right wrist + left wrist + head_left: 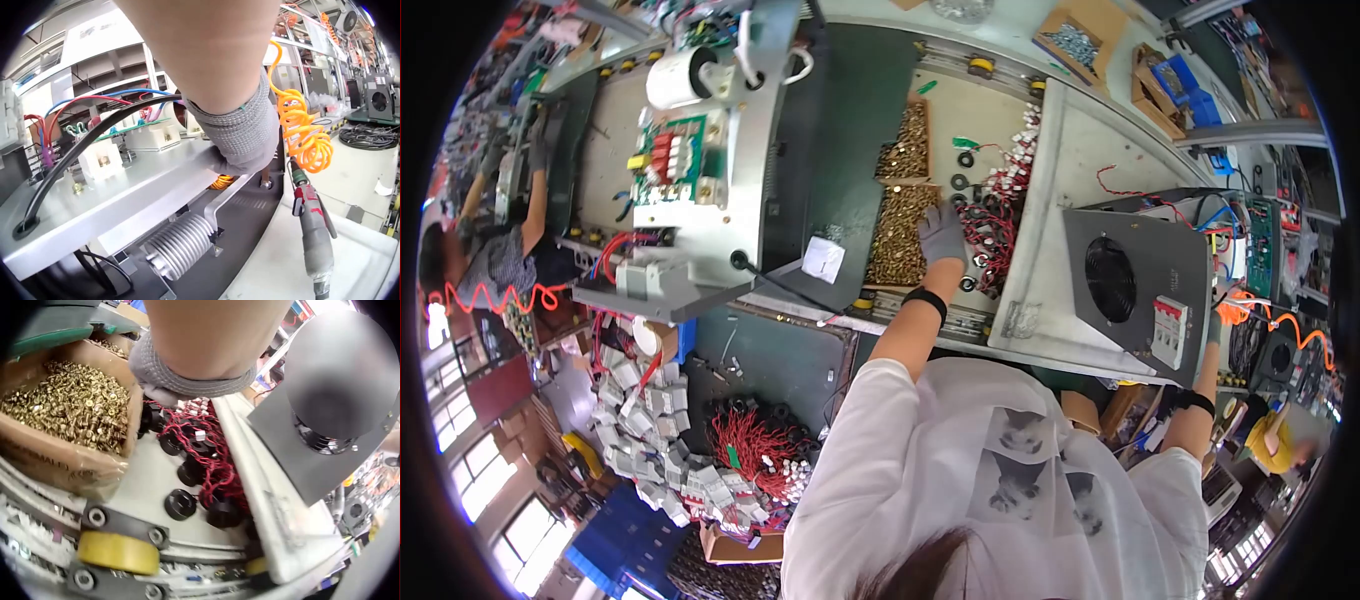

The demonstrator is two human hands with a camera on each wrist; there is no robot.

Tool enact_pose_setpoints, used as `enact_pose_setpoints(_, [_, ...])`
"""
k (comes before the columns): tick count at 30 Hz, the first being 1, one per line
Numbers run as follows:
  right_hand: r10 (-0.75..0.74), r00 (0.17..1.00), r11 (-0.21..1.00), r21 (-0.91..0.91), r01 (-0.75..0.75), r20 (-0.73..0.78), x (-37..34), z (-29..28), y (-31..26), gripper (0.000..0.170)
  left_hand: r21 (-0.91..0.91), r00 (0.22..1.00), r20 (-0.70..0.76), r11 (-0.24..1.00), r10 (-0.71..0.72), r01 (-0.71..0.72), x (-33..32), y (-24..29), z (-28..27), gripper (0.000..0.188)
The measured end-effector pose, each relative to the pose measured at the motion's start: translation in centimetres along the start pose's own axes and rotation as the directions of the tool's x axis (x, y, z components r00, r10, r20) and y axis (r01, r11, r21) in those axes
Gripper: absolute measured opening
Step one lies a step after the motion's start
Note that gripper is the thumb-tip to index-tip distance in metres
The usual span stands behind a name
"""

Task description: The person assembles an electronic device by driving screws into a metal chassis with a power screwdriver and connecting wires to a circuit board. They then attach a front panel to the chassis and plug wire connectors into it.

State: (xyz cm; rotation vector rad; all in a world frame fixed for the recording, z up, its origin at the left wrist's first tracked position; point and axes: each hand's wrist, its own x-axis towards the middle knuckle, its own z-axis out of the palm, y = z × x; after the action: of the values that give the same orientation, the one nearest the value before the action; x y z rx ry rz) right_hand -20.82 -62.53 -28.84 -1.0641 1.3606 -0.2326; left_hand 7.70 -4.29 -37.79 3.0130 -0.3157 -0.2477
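In the head view my left hand [941, 236], in a grey glove, reaches over the right edge of a cardboard box of brass screws [900, 240]. Its fingers look extended and point away from me. Beside it lie black round parts [181, 504] on twisted red and black wires [219, 469] with white connectors. The left wrist view shows only the glove's cuff. My right hand [247, 137], also gloved, is at the edge of a metal unit [125, 203] with a ribbed silver coil [180, 245] below; its fingers are hidden and I cannot tell what they hold.
The unit's dark fan panel [1140, 275] stands on a white board [1040, 310]. An electric-style screwdriver [316, 240] hangs beside an orange coiled hose [306, 134]. Another unit [700, 180] with a circuit board is at left. Grey-white parts [640, 400] are piled lower left. Other people work further off.
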Motion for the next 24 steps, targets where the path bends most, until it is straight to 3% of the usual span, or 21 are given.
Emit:
enact_pose_setpoints(5, [0.037, 0.994, 0.999, 0.023, -0.040, 0.106, -1.4, -1.6, 0.0, 0.019, 0.178, 0.992, 0.117, 0.981, 0.051, -0.072, 1.3, 0.8, -2.9, 0.025])
enact_pose_setpoints(6, [0.028, 0.931, 0.997, 0.055, -0.052, 0.363, 4.5, -6.7, 1.6, 0.019, 0.154, 0.953, 0.290, 0.978, 0.091, -0.140, 1.7, 0.5, -4.6, 0.025])
enact_pose_setpoints(7, [0.022, 0.930, 0.996, 0.077, -0.054, 0.367, 2.3, -7.7, 1.1, 0.019, 0.122, 0.883, 0.452, 0.972, 0.127, -0.202, 2.2, 0.2, -5.7, 0.025])
enact_pose_setpoints(8, [-0.052, 0.993, 0.986, 0.162, 0.034, 0.108, -0.1, -4.6, 1.0, 0.020, 0.116, 0.929, 0.354, 0.980, 0.110, -0.160, 2.4, -0.2, -5.2, 0.023])
enact_pose_setpoints(9, [-0.102, 0.981, 0.966, 0.221, 0.137, -0.164, -4.9, 2.9, 0.4, 0.021, 0.130, 0.931, 0.345, 0.977, 0.118, -0.172, 2.6, -0.6, -7.0, 0.023])
enact_pose_setpoints(10, [-0.123, 0.985, 0.954, 0.258, 0.150, -0.117, -2.7, 1.2, 1.2, 0.023, -0.226, 0.923, 0.362, 0.973, 0.131, -0.050, 2.7, -1.1, -10.1, 0.023])
enact_pose_setpoints(11, [-0.123, 0.986, 0.950, 0.274, 0.151, -0.116, -2.9, 1.4, 1.3, 0.023, -0.549, 0.915, 0.374, 0.832, 0.152, 0.086, 2.6, -1.4, -12.1, 0.023])
enact_pose_setpoints(12, [-0.112, 0.986, 0.941, 0.306, 0.145, -0.124, -3.1, 1.7, 1.2, 0.023, -0.728, 0.969, 0.116, 0.682, 0.218, -0.066, 2.6, -1.8, -12.4, 0.020])
enact_pose_setpoints(13, [-0.100, 0.987, 0.931, 0.337, 0.138, -0.130, -3.3, 2.2, 1.2, 0.024, -0.721, 0.970, 0.103, 0.688, 0.222, -0.081, 2.2, -1.8, -13.6, 0.020])
enact_pose_setpoints(14, [-0.131, 0.991, 0.938, 0.321, 0.129, -0.016, 2.7, -2.5, 3.3, 0.027, -0.883, 0.989, -0.014, 0.462, 0.145, -0.080, 1.6, -1.2, -16.4, 0.017])
enact_pose_setpoints(15, [-0.136, 0.991, 0.933, 0.337, 0.129, -0.003, 2.3, -1.1, 3.3, 0.027, -0.973, 0.993, -0.108, 0.199, 0.038, -0.113, 1.1, -0.9, -18.2, 0.015])
enact_pose_setpoints(16, [-0.135, 0.991, 0.930, 0.344, 0.127, -0.002, 2.0, -0.9, 3.2, 0.027, -0.987, 0.977, -0.104, -0.103, -0.185, -0.124, 1.2, -0.8, -18.9, 0.013])
enact_pose_setpoints(17, [-0.131, 0.991, 0.927, 0.355, 0.119, 0.009, 1.0, 0.1, 3.9, 0.027, -0.984, 0.971, -0.138, -0.081, -0.194, -0.156, 1.1, -0.8, -20.9, 0.013])
enact_pose_setpoints(19, [-0.111, 0.990, 0.923, 0.378, 0.071, 0.084, -2.0, -0.8, 5.8, 0.027, -0.861, 0.867, -0.114, -0.387, -0.485, -0.330, 0.8, -2.1, -25.1, 0.013])
enact_pose_setpoints(20, [-0.101, 0.983, 0.922, 0.387, 0.034, 0.154, -5.4, -4.3, 9.2, 0.028, -0.880, 0.817, -0.237, -0.240, -0.525, -0.410, 1.7, -3.3, -24.8, 0.009])
enact_pose_setpoints(21, [-0.094, 0.967, 0.922, 0.387, -0.006, 0.238, -6.9, -5.7, 10.9, 0.028, -0.856, 0.828, -0.206, -0.315, -0.521, -0.411, 2.1, -4.1, -24.4, 0.012])
enact_pose_setpoints(22, [-0.085, 0.943, 0.923, 0.382, -0.046, 0.320, -4.4, -5.1, 9.6, 0.028, -0.948, 0.865, -0.111, -0.209, -0.490, -0.240, 1.1, -4.2, -25.5, 0.015])
enact_pose_setpoints(23, [-0.080, 0.915, 0.925, 0.372, -0.080, 0.395, 1.2, -4.4, 6.9, 0.028, -0.945, 0.905, -0.102, -0.244, -0.413, -0.218, 0.9, -4.7, -24.2, 0.019])
enact_pose_setpoints(24, [-0.077, 0.886, 0.926, 0.361, -0.106, 0.458, 7.5, -3.5, 5.3, 0.029, -0.977, 0.905, -0.204, 0.020, -0.374, -0.212, 0.1, -5.5, -22.9, 0.023])
